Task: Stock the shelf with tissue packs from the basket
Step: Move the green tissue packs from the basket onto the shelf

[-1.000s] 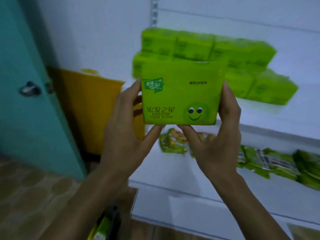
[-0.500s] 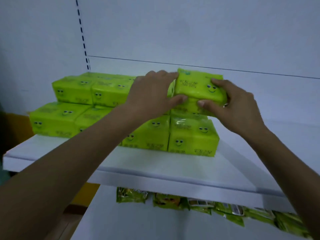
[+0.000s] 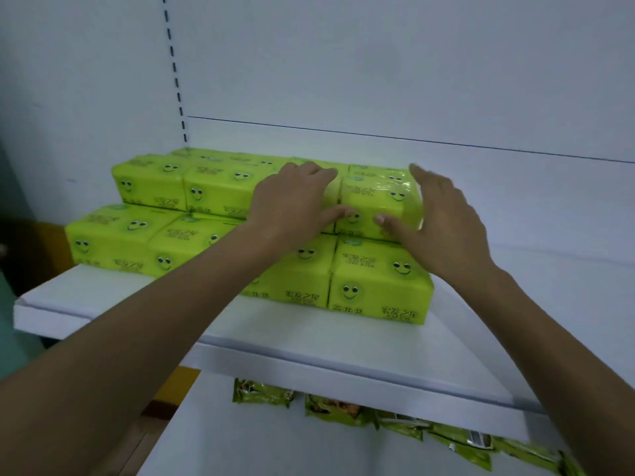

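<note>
Several bright green tissue packs with smiley faces stand in two layers on the white shelf [image 3: 309, 334]. The newest tissue pack [image 3: 374, 201] lies at the right end of the upper layer. My left hand [image 3: 292, 201] lies flat over the pack beside it, its thumb touching the newest pack's front. To the pack's right my right hand [image 3: 443, 218] has straight fingers beside that pack, and its thumb touches the front face. The basket is out of view.
The lower shelf holds several green snack packets [image 3: 330, 410]. A yellow bin [image 3: 175, 383] shows below the shelf's left part. The shelf's back panel [image 3: 378, 80] rises behind the packs. Bare shelf surface lies to the right of the stack.
The pack went from in front of me onto the upper layer's right end. Both hands have loosened from gripping it to flat, straight fingers against it.
</note>
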Demonstrator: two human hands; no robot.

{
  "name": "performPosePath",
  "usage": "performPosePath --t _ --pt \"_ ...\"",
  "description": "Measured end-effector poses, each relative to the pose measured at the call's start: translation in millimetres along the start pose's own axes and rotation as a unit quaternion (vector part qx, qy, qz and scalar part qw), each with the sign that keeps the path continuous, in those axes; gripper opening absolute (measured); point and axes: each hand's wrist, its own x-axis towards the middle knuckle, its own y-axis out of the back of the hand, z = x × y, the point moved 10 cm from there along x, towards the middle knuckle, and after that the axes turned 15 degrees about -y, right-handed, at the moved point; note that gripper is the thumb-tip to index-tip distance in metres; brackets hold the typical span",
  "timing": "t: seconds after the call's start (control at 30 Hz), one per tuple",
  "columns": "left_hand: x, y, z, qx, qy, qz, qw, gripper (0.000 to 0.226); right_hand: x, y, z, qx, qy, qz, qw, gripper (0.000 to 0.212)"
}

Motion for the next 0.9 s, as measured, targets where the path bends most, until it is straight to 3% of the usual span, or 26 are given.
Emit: performPosePath --t 0.13,0.2,0.33,0.43,0.53,0.63,0.8,0.9 --pt "-97 57 -13 -0.086 0.01 0.141 0.986 0.059 -65 23 -55 0.179 0.08 0.032 0.98 0.063" --pt "-170 73 -30 -0.121 0.04 0.191 0.973 0.055 -110 10 -97 0.241 0.14 -0.002 0.96 0.061" --pt "-319 68 -92 -0.116 0.185 0.143 0.965 0.056 -204 -76 -187 0.302 0.205 -0.203 0.909 0.063" --pt "-457 78 -151 -0.107 0.331 0.106 0.932 0.059 -295 -174 -266 0.258 0.229 -0.397 0.851 0.075" --pt "-602 106 -196 -0.08 0.464 0.098 0.877 0.056 -388 -265 -324 0.225 0.196 -0.561 0.772 0.079" --pt "-740 115 -221 -0.085 0.594 0.08 0.796 0.046 -478 -346 -357 0.167 0.16 -0.665 0.71 0.074" --pt "-898 58 -214 -0.15 0.711 0.044 0.685 0.045 -615 -476 -354 0.041 0.056 -0.76 0.647 0.04" --pt "-966 -21 -194 -0.249 0.772 0.062 0.581 0.038 -684 -553 -329 -0.027 -0.003 -0.781 0.625 0.025"
